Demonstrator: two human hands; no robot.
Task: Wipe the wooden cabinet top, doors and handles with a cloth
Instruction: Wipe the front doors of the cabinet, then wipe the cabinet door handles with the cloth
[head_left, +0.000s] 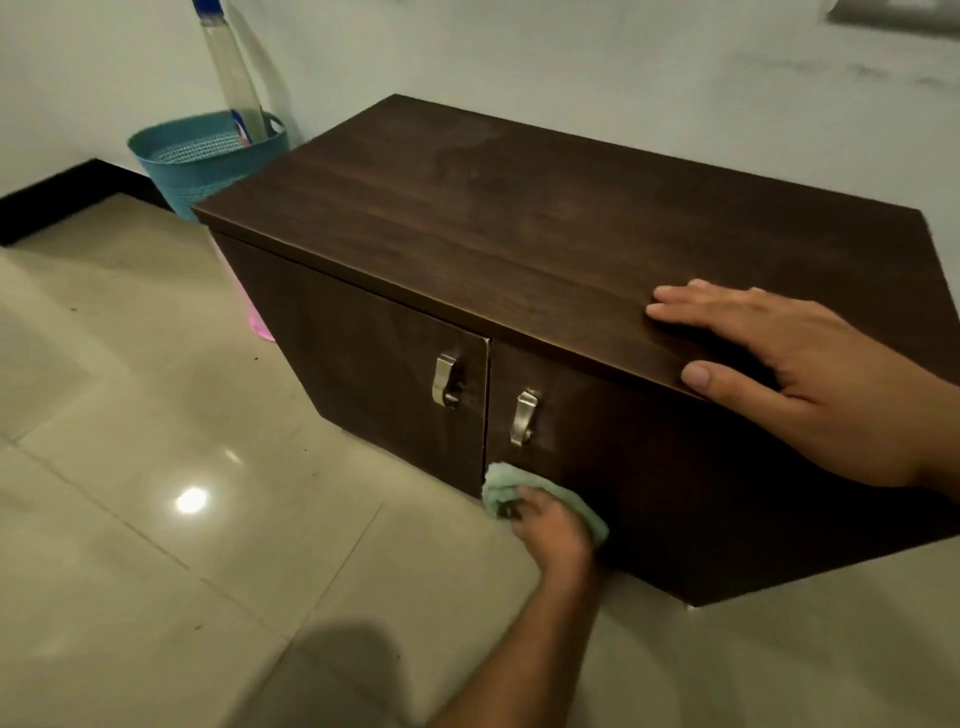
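Observation:
A low dark wooden cabinet stands on the tiled floor against the wall. Its two doors carry metal handles, the left handle and the right handle. My left hand presses a light green cloth against the bottom left corner of the right door, just below the right handle. My right hand lies flat on the cabinet top near its front edge, fingers spread, thumb over the edge, holding nothing.
A teal plastic basket stands behind the cabinet's left end with a clear spray bottle leaning in it. Something pink shows beside the cabinet's left side. Glossy beige floor tiles spread to the left and front.

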